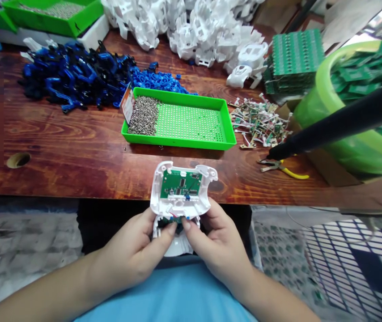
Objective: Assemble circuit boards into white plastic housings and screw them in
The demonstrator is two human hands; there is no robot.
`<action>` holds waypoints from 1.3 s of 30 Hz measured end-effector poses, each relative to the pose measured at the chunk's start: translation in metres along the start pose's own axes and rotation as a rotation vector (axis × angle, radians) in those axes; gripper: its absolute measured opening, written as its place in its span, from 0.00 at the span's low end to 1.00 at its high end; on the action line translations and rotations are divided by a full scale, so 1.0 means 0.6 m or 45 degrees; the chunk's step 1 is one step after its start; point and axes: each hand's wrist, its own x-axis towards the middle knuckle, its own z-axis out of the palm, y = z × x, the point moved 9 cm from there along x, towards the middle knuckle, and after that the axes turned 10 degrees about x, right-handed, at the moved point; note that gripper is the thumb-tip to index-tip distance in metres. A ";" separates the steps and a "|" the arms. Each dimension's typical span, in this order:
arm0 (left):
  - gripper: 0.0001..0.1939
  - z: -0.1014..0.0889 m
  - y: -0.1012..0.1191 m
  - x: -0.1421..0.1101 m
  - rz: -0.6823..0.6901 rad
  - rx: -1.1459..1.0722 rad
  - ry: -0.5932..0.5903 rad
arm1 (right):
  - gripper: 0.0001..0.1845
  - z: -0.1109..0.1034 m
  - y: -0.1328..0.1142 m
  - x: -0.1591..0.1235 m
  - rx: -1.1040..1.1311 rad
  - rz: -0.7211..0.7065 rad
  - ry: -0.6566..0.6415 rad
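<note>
Between both hands, at the table's front edge, is an opened white plastic housing (156, 197) in two halves. The upper half holds a green circuit board (174, 182) with dark chips and a small blue part. My left hand (137, 241) grips the housing from the left, its thumb pressed on the lower half. From the right, my right hand (221, 237) grips it too, the thumb tip close to the other thumb. Both thumbs lie near small blue pieces and a red wire where the halves meet. Most other fingers are hidden behind the housing.
A green tray (197, 144) with small screws stands behind the housing. Blue and black parts (77, 76), white shells (204, 31) and small wired boards (261, 120) lie in heaps. Yellow-handled pliers (291, 172), a dark rod-shaped tool (338, 118) and a green tub (321, 94) are right.
</note>
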 end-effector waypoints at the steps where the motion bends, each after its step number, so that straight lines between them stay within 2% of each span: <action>1: 0.17 0.001 0.000 0.001 -0.015 -0.018 -0.001 | 0.08 0.000 0.002 0.000 0.009 0.009 0.006; 5: 0.20 0.009 -0.004 0.008 -0.088 -0.195 -0.025 | 0.09 -0.002 0.008 0.001 0.047 0.052 0.012; 8: 0.20 0.011 -0.015 0.010 -0.173 -0.337 -0.022 | 0.09 -0.002 0.010 0.000 0.060 0.151 -0.077; 10: 0.20 0.006 -0.023 0.010 -0.232 -0.412 0.011 | 0.09 -0.011 0.001 -0.002 -0.077 0.155 -0.146; 11: 0.19 0.002 -0.026 0.010 -0.255 -0.450 0.029 | 0.09 -0.023 -0.012 0.000 -0.200 0.087 -0.141; 12: 0.18 0.000 -0.028 0.010 -0.273 -0.490 0.040 | 0.08 -0.043 -0.032 0.003 -0.332 -0.035 -0.069; 13: 0.17 -0.002 -0.029 0.010 -0.290 -0.527 0.050 | 0.07 -0.071 -0.061 0.006 -0.445 -0.214 0.078; 16: 0.18 -0.005 -0.035 0.011 -0.369 -0.608 0.100 | 0.08 -0.168 -0.170 -0.020 -0.570 -0.991 0.735; 17: 0.18 -0.006 -0.037 0.013 -0.397 -0.627 0.125 | 0.09 -0.190 -0.196 -0.031 -0.573 -1.222 0.882; 18: 0.18 -0.004 -0.037 0.015 -0.415 -0.649 0.139 | 0.12 -0.204 -0.216 -0.031 -0.597 -1.377 0.942; 20: 0.18 0.003 -0.033 0.024 -0.421 -0.714 0.122 | 0.21 -0.220 -0.243 0.010 -0.681 -1.360 0.847; 22: 0.17 0.014 -0.027 0.035 -0.418 -0.785 0.070 | 0.29 -0.229 -0.252 0.061 -0.688 -1.151 0.708; 24: 0.18 0.022 -0.023 0.046 -0.423 -0.835 0.033 | 0.28 -0.235 -0.248 0.092 -0.577 -0.967 0.654; 26: 0.19 0.027 -0.021 0.058 -0.419 -0.860 0.007 | 0.22 -0.239 -0.236 0.104 -0.398 -0.858 0.676; 29: 0.22 0.033 -0.022 0.078 -0.372 -0.852 -0.014 | 0.17 -0.230 -0.233 0.104 -0.147 -0.939 0.700; 32: 0.23 0.040 -0.028 0.096 -0.326 -0.810 -0.003 | 0.15 -0.204 -0.242 0.122 -0.030 -1.075 0.610; 36: 0.23 0.051 -0.038 0.103 -0.346 -0.819 -0.007 | 0.09 -0.168 -0.253 0.178 0.057 -1.302 0.460; 39: 0.23 0.056 -0.037 0.100 -0.408 -0.920 -0.050 | 0.10 -0.152 -0.240 0.236 0.033 -1.314 0.382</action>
